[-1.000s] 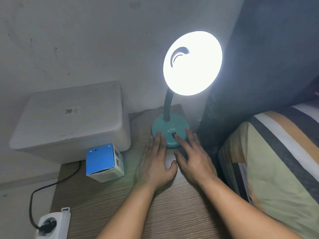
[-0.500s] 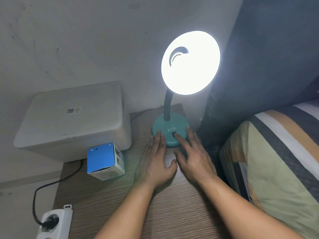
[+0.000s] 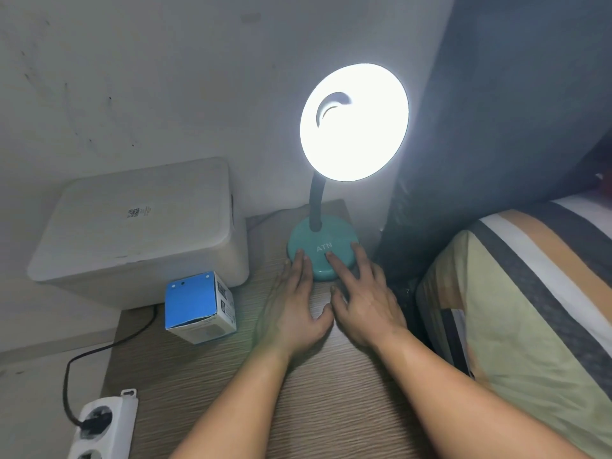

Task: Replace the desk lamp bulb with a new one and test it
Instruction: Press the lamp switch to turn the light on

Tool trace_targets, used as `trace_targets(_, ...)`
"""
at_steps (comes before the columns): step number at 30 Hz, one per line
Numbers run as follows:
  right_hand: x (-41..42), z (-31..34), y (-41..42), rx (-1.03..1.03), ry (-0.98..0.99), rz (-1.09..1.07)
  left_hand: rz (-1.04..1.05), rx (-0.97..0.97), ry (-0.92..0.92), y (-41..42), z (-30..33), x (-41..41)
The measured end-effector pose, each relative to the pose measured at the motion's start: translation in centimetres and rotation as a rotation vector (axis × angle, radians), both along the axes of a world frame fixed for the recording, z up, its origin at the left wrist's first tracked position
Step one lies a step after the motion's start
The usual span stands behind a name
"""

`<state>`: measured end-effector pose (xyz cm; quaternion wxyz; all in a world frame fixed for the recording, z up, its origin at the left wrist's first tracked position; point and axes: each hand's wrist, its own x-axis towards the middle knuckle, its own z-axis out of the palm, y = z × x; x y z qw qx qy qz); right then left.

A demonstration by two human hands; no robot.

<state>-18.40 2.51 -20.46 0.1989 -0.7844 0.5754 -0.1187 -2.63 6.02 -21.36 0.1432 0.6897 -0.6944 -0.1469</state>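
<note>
The desk lamp stands at the back of the wooden table, its shade [image 3: 354, 122] glowing bright white, so the bulb inside is lost in the glare. Its teal round base [image 3: 323, 241] carries the letters ATN. My left hand [image 3: 294, 306] lies flat on the table, fingertips touching the base's left front rim. My right hand [image 3: 364, 299] rests beside it, index finger pressed on the base's front where the switch sits, hiding it. Both hands hold nothing. A blue and white bulb box [image 3: 200, 308] stands left of my hands.
A white lidded bin [image 3: 139, 226] sits at the back left. A white power strip [image 3: 99, 425] with a black plug and cord lies at the lower left. A striped pillow [image 3: 530, 309] and a dark curtain [image 3: 496, 111] fill the right side. The wooden table [image 3: 331, 409] extends toward me.
My right index finger has slid forward over the switch on the base, which showed as a dark square before. The lamp stays lit. The view shifted slightly.
</note>
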Motion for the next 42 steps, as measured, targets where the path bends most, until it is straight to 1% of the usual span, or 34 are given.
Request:
trace_targets(16,0.0,0.3,-0.3,0.027,-0.027,-0.012,0.021,-0.024,0.008,-0.1,-0.4,0.1)
trace_targets(22,0.2,0.3,-0.9,-0.010,-0.020,-0.025,-0.020,-0.038,0.020,0.1,-0.7,0.4)
trace_targets(31,-0.1,-0.3,-0.8,-0.046,-0.023,-0.003,-0.018,-0.054,0.042,0.1,-0.9,0.3)
trace_targets(35,-0.2,-0.4,-0.7,-0.035,0.000,0.022,-0.019,-0.024,0.057,0.1,-0.7,0.4)
trace_targets(42,-1.1,0.3,0.1,0.033,0.078,0.077,-0.007,0.119,0.096,-0.1,1.1,0.0)
